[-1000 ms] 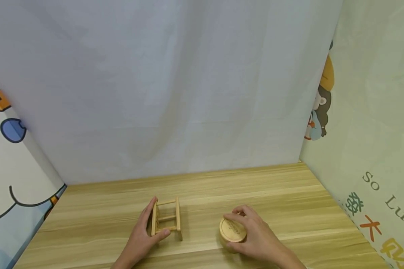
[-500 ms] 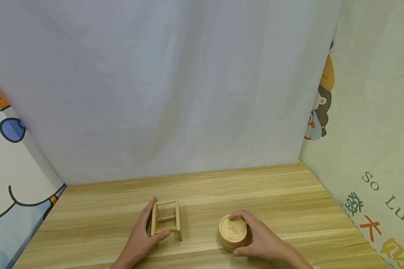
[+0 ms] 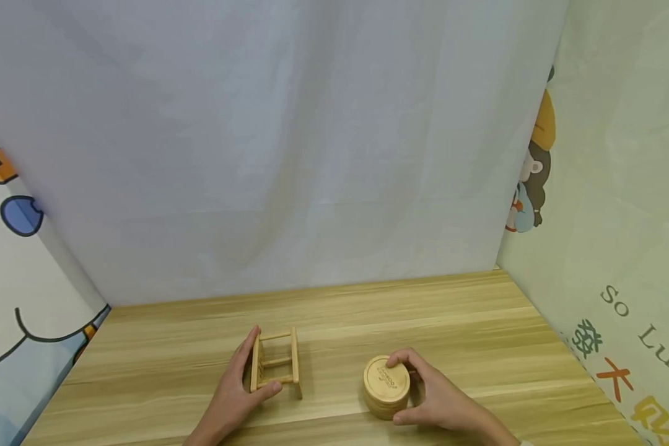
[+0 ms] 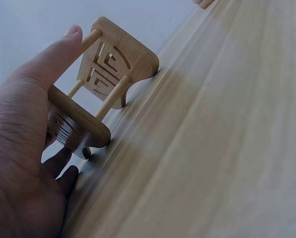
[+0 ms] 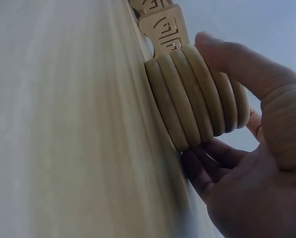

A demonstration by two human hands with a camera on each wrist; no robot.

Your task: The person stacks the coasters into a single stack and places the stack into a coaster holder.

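Observation:
A small wooden coaster holder [image 3: 297, 359], two carved side panels joined by round rods, stands on the table at centre left. My left hand [image 3: 231, 393] holds its left panel between thumb and fingers. To the right, a stack of round wooden coasters [image 3: 386, 379], the top one engraved, stands upright. My right hand [image 3: 435, 396] grips the stack from its right side, with the thumb [image 5: 227, 54] and fingers around it. In the right wrist view the several coasters [image 5: 180, 99] lie closely together, slightly uneven at the edges. The left wrist view shows the holder's carved panels [image 4: 120, 57] with no coaster between them.
The wood-grain table [image 3: 334, 322] runs back to a pale hanging cloth [image 3: 312, 155]. Printed cloths close off the left side [image 3: 33, 297] and the right side [image 3: 602, 217]. A strip of table separates the holder from the stack.
My right-hand fingers have drawn back from over the top coaster to the stack's right side. The top coaster's engraving has turned a little. My left hand and the holder have stayed put.

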